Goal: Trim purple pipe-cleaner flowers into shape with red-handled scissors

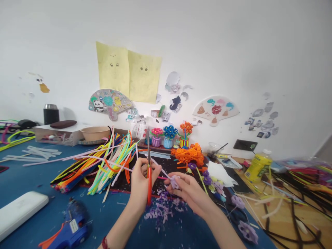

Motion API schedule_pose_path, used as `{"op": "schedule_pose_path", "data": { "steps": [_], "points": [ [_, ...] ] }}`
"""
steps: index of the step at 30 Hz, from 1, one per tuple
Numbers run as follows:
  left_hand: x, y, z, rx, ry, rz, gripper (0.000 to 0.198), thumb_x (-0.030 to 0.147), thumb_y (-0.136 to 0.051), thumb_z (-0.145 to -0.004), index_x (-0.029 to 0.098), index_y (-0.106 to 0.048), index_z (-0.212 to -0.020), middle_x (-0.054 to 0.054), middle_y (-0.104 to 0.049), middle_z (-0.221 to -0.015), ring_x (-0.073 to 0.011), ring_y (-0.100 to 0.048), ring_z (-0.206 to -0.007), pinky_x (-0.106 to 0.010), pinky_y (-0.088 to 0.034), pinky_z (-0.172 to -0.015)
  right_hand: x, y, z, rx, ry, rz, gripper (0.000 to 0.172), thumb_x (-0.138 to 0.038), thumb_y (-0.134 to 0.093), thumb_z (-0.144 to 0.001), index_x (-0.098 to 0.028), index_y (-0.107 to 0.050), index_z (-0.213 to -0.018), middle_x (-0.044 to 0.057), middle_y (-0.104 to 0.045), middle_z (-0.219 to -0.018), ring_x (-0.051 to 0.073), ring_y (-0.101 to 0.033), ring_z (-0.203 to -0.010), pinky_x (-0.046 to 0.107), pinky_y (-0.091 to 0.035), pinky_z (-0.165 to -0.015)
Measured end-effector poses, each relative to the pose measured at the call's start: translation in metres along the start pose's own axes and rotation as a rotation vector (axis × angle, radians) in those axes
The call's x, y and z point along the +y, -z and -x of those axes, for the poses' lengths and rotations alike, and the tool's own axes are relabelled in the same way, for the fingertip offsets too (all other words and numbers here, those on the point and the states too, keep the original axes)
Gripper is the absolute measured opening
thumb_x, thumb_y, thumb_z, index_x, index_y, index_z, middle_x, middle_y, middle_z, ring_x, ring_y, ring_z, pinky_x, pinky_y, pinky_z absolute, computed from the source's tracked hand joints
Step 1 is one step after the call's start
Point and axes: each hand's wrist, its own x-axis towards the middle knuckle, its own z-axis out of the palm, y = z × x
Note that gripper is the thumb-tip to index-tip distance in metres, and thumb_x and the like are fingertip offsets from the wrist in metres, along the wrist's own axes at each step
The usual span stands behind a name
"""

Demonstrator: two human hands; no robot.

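Note:
My left hand [141,183] is closed around red-handled scissors [149,173], blades pointing up toward the wall. My right hand [185,190] pinches a small pale purple pipe-cleaner flower [174,180] with a thin stem running toward the scissors. Purple fuzzy clippings [163,209] lie scattered on the blue table [26,180] just below both hands.
A big pile of coloured pipe cleaners [103,160] lies left of the hands. A blue glue gun [70,228] and a white box [20,212] sit at front left. Orange flowers [188,155], small potted flowers [169,136], a yellow bottle [258,166] and black wires [293,204] stand right.

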Motion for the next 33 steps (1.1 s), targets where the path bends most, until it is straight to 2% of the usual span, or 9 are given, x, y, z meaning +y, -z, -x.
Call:
{"op": "schedule_pose_path", "data": {
  "steps": [4,9,17,23,27,33],
  "points": [
    [0.003,0.002,-0.002,0.024,0.047,0.055,0.035,0.028,-0.078,-0.062,0.020,-0.046,-0.075,0.009,-0.056,-0.061,-0.0048,-0.048,-0.051,-0.016,-0.036,-0.050,-0.001,0.001,0.000,-0.060,0.003,-0.001,0.032,-0.036,-0.065,-0.084,-0.010,-0.067,-0.103,0.011,-0.068,-0.091,0.012,-0.061,-0.072,0.029,-0.048,-0.075],
    [-0.006,0.005,-0.005,-0.059,0.164,0.154,0.033,0.036,-0.076,-0.065,0.019,-0.048,-0.073,0.010,-0.046,-0.047,-0.0044,-0.039,-0.041,-0.017,-0.032,-0.042,-0.007,-0.002,0.006,-0.228,-0.011,-0.003,0.027,-0.031,-0.063,-0.086,-0.010,-0.067,-0.103,0.011,-0.067,-0.090,0.011,-0.059,-0.070,0.026,-0.045,-0.071],
    [-0.018,0.001,-0.002,-0.177,0.414,0.295,0.042,0.037,-0.076,-0.064,0.020,-0.038,-0.061,0.010,-0.041,-0.042,-0.0042,-0.037,-0.036,-0.017,-0.032,-0.039,-0.012,-0.004,0.014,-0.379,-0.030,-0.015,0.031,-0.033,-0.065,-0.084,-0.010,-0.065,-0.104,0.013,-0.066,-0.091,0.013,-0.060,-0.070,0.028,-0.044,-0.070],
    [-0.021,0.001,0.004,-0.206,0.453,0.269,0.036,0.036,-0.076,-0.065,0.018,-0.045,-0.062,0.009,-0.043,-0.043,-0.0034,-0.038,-0.036,-0.014,-0.032,-0.037,-0.010,-0.011,0.014,-0.486,-0.088,0.000,0.036,-0.037,-0.067,-0.082,-0.007,-0.065,-0.101,0.013,-0.065,-0.090,0.013,-0.060,-0.067,0.027,-0.045,-0.068],
    [-0.022,0.001,0.008,-0.207,0.464,0.224,0.036,0.041,-0.074,-0.067,0.018,-0.047,-0.065,0.009,-0.044,-0.045,-0.0039,-0.039,-0.036,-0.015,-0.033,-0.037,-0.010,-0.011,0.014,-0.489,-0.099,-0.013,0.037,-0.037,-0.069,-0.080,-0.007,-0.065,-0.103,0.013,-0.065,-0.093,0.014,-0.061,-0.070,0.028,-0.045,-0.070],
    [-0.025,0.000,0.009,-0.149,0.403,0.177,0.036,0.052,-0.067,-0.073,0.019,-0.051,-0.071,0.009,-0.044,-0.045,-0.0051,-0.041,-0.039,-0.015,-0.031,-0.040,0.000,-0.002,0.007,-0.338,-0.058,-0.096,0.034,-0.038,-0.070,-0.079,-0.011,-0.064,-0.099,0.011,-0.066,-0.088,0.015,-0.063,-0.069,0.029,-0.046,-0.068]
  ]
}}
